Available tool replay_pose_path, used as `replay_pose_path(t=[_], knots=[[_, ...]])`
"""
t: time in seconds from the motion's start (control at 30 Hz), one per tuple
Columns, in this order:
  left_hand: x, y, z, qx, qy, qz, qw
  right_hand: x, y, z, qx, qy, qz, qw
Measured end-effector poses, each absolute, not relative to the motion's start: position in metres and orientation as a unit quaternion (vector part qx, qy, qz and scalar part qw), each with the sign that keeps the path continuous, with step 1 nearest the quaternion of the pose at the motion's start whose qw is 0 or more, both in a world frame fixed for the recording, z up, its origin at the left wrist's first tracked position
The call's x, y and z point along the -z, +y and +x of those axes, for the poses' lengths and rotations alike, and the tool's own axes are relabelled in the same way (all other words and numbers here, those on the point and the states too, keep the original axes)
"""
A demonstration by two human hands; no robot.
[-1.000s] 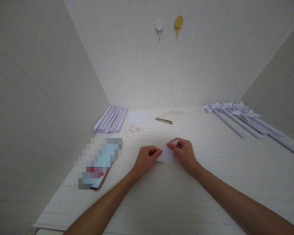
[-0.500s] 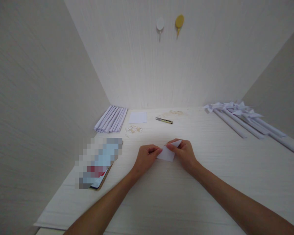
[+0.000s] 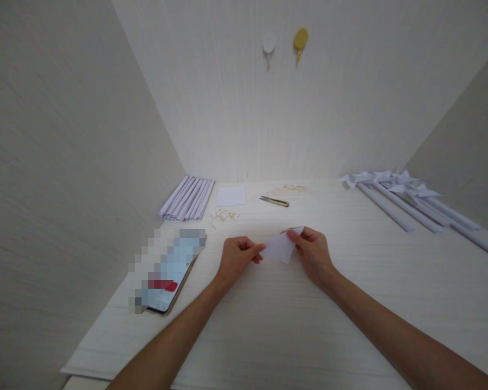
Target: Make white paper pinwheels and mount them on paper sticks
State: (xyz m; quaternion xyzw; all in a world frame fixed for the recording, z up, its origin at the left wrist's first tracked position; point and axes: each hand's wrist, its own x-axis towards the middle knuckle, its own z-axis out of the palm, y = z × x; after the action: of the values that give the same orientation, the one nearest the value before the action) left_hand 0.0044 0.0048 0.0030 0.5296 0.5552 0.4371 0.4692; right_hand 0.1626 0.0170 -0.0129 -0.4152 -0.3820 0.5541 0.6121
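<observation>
White paper, folded small, sits between both hands just above the table, near its middle. Left hand pinches the paper's left corner with curled fingers; right hand grips its right edge between thumb and fingertips. Farther back lie a bundle of paper rolls, a blank sheet, small scraps and a cutter. A phone rests at left, long paper rolls at right. Two hooks hang on the wall.
</observation>
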Motion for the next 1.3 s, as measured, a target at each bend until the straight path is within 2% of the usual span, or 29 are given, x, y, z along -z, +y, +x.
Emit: replay_pose_path(t=[0.3,0.5,0.73,0.9,1.07,1.3], knots=[[0.001,0.005,0.005,-0.404,0.534,0.551,0.499,0.009,0.017,0.163,-0.567,-0.341,-0.405,0.631],[-0.002,0.004,-0.001,-0.359,0.556,0.606,0.442,0.009,0.020,0.164,-0.511,-0.319,-0.413,0.682],[-0.002,0.002,-0.002,-0.336,0.509,0.687,0.394,0.008,0.013,0.161,-0.509,-0.444,-0.436,0.594],[0.000,-0.004,0.009,-0.335,0.480,0.690,0.427,0.001,0.004,0.157,-0.512,-0.525,-0.430,0.527],[0.001,-0.005,0.013,-0.338,0.485,0.666,0.455,0.001,0.002,0.156,-0.510,-0.549,-0.424,0.509],[0.001,-0.006,0.015,-0.350,0.480,0.665,0.452,0.003,0.005,0.154,-0.431,-0.619,-0.438,0.490]])
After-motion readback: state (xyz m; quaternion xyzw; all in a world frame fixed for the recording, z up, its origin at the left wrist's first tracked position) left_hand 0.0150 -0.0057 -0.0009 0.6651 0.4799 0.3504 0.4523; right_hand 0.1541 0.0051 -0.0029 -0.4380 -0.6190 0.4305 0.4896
